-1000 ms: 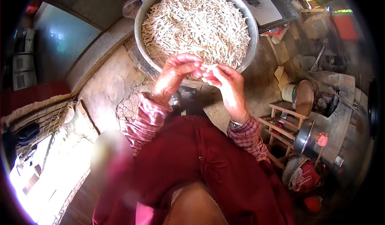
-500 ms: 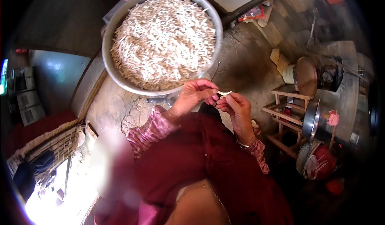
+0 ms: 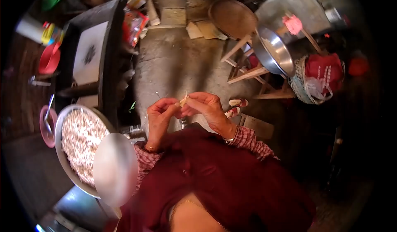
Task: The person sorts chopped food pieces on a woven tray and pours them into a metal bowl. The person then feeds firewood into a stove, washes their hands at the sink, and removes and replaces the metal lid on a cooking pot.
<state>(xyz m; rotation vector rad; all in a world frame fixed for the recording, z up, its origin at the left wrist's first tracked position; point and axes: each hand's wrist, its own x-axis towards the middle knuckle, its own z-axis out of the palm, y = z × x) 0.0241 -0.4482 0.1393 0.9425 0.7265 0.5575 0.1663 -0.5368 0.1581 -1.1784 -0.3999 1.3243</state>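
A small pale strip (image 3: 184,99), curled and off-white, sits between my fingertips in front of me; its exact kind I cannot make out. My left hand (image 3: 160,115) pinches it from the left with thumb and fingers together. From the other side my right hand (image 3: 210,111), with a bangle at the wrist, also grips it, the fingers bent. Off to the left is a large round metal basin (image 3: 60,147) full of similar pale strips (image 3: 82,139), partly covered by a blurred round patch.
A wooden stool (image 3: 248,74) with a shiny metal bowl (image 3: 273,52) stands to the right, beside a basket (image 3: 304,83). A dark-framed table (image 3: 111,45) is at the left, near a pink bowl (image 3: 49,126). A round brown tray (image 3: 232,19) leans further back.
The view has turned to the right, so the basin has shifted from top centre to the lower left. Both hands have moved away from the basin, still holding the pale strip.
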